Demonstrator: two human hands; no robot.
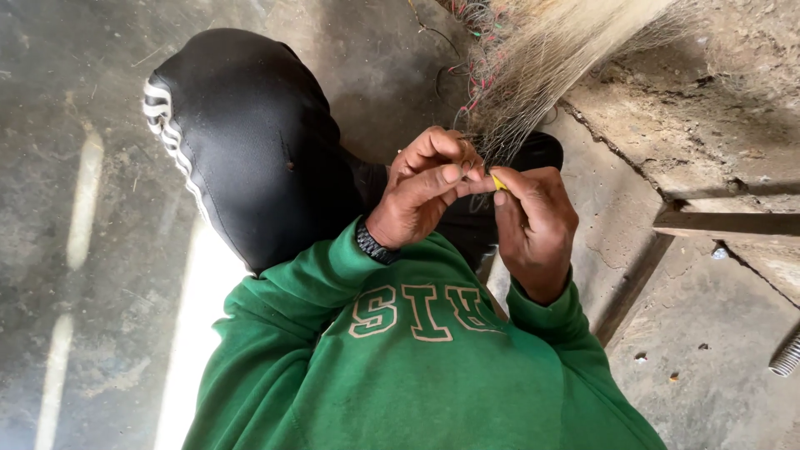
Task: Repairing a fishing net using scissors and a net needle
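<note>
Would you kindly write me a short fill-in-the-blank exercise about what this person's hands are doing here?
1. The right hand pinches a small ____ object between its fingertips.
2. The left hand wears a dark band on its ____.
3. Both hands meet at the lower end of a hanging bundle of fine ____.
4. The person's sweatshirt is ____.

Missing words: yellow; wrist; netting; green
</note>
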